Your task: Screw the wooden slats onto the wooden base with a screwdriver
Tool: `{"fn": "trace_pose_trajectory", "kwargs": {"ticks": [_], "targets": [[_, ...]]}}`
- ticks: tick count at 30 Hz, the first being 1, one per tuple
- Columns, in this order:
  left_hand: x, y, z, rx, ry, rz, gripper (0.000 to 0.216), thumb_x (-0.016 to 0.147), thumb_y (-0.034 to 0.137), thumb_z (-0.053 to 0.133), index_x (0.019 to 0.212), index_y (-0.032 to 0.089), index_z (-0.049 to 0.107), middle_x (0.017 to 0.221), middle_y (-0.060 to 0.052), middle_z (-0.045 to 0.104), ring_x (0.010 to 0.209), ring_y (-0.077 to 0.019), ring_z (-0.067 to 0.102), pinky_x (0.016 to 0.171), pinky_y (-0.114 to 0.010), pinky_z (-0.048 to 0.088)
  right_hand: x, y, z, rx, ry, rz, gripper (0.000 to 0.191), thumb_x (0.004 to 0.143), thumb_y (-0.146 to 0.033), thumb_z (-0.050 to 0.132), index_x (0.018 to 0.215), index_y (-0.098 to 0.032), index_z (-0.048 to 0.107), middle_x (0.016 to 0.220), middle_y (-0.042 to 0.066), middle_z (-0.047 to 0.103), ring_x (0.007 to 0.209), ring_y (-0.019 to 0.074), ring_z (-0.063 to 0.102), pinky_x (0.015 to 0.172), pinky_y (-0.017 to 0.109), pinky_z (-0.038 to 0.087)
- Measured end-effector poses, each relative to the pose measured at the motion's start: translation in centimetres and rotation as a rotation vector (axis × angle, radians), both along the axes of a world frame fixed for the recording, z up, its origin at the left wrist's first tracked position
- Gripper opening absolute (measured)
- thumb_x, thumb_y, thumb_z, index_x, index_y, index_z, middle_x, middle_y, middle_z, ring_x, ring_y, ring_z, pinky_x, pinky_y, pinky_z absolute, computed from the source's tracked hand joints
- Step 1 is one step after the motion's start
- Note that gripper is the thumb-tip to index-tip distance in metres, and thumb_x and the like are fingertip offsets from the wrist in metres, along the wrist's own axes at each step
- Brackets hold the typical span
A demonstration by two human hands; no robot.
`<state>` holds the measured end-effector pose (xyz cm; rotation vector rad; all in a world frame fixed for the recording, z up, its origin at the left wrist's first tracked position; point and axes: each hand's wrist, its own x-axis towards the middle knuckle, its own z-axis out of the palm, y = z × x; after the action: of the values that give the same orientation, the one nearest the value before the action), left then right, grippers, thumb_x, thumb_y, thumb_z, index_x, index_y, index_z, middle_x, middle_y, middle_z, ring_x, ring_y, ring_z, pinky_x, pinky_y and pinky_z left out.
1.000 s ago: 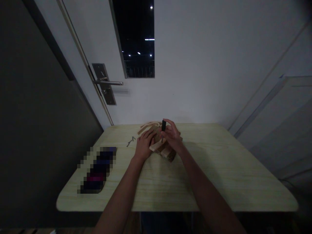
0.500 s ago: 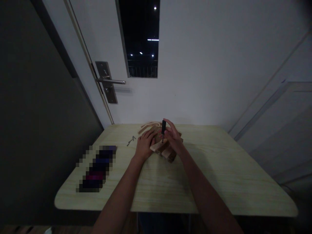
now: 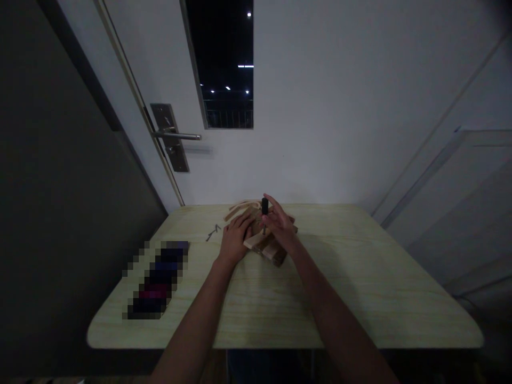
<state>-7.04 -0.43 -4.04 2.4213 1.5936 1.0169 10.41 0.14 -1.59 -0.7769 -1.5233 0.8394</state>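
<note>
A small slatted wooden piece [image 3: 272, 249] sits at the far middle of the table, partly covered by both hands. My left hand [image 3: 235, 237] is closed over its left side, fingers across the top and thumb toward the near side. Nearly upright, a black-handled screwdriver [image 3: 264, 206] is pinched in my right hand [image 3: 283, 226], with a finger reaching up by the handle's top. The screwdriver's thin shaft points down at a pale slat of the wooden piece. What its tip touches is too small to make out.
Pale wooden strips [image 3: 236, 209] lie behind my left hand. Several small dark screw-like pieces [image 3: 213, 232] lie left of it. A pixelated dark object [image 3: 160, 280] is on the left of the table [image 3: 360, 298]. Beyond stands a white door with a metal handle [image 3: 180, 136].
The whole view has shifted slightly. My right-hand fingers sit a little differently around the screwdriver, still upright on the wooden piece. My left hand stays in place.
</note>
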Motion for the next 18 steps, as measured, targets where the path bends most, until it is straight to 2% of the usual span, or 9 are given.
{"fn": "trace_pose_trajectory", "kwargs": {"ticks": [4, 10, 14, 18], "targets": [[0.00, 0.14, -0.21, 0.012, -0.020, -0.014, 0.039, 0.098, 0.021, 0.052, 0.135, 0.022, 0.064, 0.147, -0.009, 0.059, 0.138, -0.0273, 0.054, 0.116, -0.052, 0.044, 0.13, -0.19, 0.37, 0.010, -0.017, 0.013, 0.056, 0.097, -0.053, 0.052, 0.149, -0.034, 0.047, 0.099, 0.005, 0.067, 0.081, 0.0207, 0.064, 0.074, 0.038, 0.061], [-0.16, 0.21, -0.20, 0.022, -0.018, -0.038, 0.040, 0.098, 0.020, 0.052, 0.137, 0.023, 0.062, 0.148, -0.009, 0.059, 0.138, -0.0273, 0.053, 0.115, -0.052, 0.045, 0.18, -0.52, 0.64, 0.028, -0.020, -0.027, 0.053, 0.096, -0.052, 0.056, 0.144, -0.031, 0.052, 0.100, 0.005, 0.068, 0.080, 0.0196, 0.064, 0.080, 0.039, 0.059], [-0.14, 0.11, 0.02, 0.013, -0.006, -0.031, 0.040, 0.097, 0.021, 0.052, 0.136, 0.024, 0.062, 0.147, -0.009, 0.060, 0.138, -0.0288, 0.053, 0.113, -0.053, 0.046, -0.04, -0.31, 0.35, 0.016, 0.011, 0.011, 0.056, 0.094, -0.052, 0.060, 0.144, -0.032, 0.048, 0.096, 0.004, 0.066, 0.074, 0.0178, 0.064, 0.071, 0.035, 0.059], [-0.03, 0.06, 0.09, 0.002, 0.011, -0.009, 0.038, 0.097, 0.021, 0.052, 0.133, 0.021, 0.064, 0.145, -0.011, 0.060, 0.138, -0.0306, 0.053, 0.111, -0.054, 0.047, -0.36, 0.19, -0.16, 0.028, 0.032, -0.032, 0.065, 0.090, -0.050, 0.067, 0.147, -0.033, 0.042, 0.092, 0.001, 0.062, 0.072, 0.0158, 0.063, 0.064, 0.030, 0.058]]}}
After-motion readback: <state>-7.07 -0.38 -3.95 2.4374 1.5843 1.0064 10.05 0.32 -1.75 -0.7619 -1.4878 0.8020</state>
